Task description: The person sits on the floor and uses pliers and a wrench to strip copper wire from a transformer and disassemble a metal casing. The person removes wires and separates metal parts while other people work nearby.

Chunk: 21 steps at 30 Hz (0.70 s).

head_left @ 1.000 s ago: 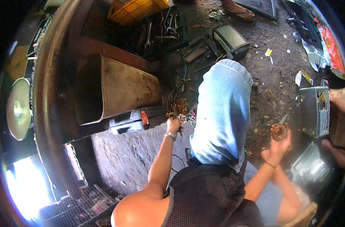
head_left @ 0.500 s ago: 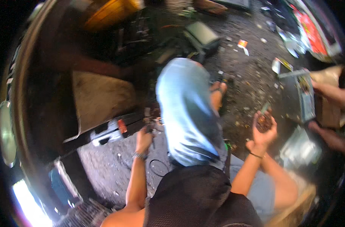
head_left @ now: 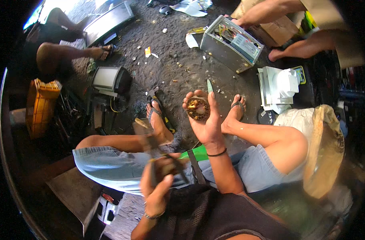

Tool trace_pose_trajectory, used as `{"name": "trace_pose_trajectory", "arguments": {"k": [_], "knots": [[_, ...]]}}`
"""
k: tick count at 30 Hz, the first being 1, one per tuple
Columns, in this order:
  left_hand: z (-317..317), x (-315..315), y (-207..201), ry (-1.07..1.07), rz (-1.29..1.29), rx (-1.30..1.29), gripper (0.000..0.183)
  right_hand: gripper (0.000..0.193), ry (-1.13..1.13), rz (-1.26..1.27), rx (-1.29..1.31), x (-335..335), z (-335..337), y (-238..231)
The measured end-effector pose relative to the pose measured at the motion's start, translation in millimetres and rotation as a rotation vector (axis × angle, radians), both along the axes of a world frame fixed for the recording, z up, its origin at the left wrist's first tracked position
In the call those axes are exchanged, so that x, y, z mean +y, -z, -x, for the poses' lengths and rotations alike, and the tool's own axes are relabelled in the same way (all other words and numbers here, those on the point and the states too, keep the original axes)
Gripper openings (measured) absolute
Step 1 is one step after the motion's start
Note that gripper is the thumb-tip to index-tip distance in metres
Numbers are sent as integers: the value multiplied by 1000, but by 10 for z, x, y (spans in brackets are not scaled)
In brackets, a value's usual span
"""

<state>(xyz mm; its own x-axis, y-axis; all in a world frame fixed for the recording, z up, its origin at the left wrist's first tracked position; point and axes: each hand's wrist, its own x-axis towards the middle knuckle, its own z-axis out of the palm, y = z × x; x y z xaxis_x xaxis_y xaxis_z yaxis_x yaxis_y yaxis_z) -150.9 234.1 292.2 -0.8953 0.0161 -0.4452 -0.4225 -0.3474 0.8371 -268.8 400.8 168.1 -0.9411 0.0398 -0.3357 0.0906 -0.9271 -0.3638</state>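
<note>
Holds a round, copper-wound ring [head_left: 193,105] in the upturned right hand [head_left: 208,129], with fingers [head_left: 189,95] curled over its far edge. Grips a dark, pliers-like tool [head_left: 150,150] in the left hand [head_left: 155,194], nearer the body, angled forward and slightly left. Lies, in the ring's case, ahead and right of that tool, well apart, without any long axis. Cannot tell, through blur, how the tool's jaws stand. Disappears, in a pale pointed blade's [head_left: 209,85] case, behind the right hand.
</note>
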Motion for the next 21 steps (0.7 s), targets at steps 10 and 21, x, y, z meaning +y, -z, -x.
{"name": "trace_pose_trajectory", "arguments": {"k": [10, 21], "knots": [[117, 99, 392, 334, -451, -269, 54, 25, 87, -349, 303, -31, -97, -171], [174, 123, 429, 290, -524, -319, 58, 19, -16, -387, 249, -151, -166, -173]]}}
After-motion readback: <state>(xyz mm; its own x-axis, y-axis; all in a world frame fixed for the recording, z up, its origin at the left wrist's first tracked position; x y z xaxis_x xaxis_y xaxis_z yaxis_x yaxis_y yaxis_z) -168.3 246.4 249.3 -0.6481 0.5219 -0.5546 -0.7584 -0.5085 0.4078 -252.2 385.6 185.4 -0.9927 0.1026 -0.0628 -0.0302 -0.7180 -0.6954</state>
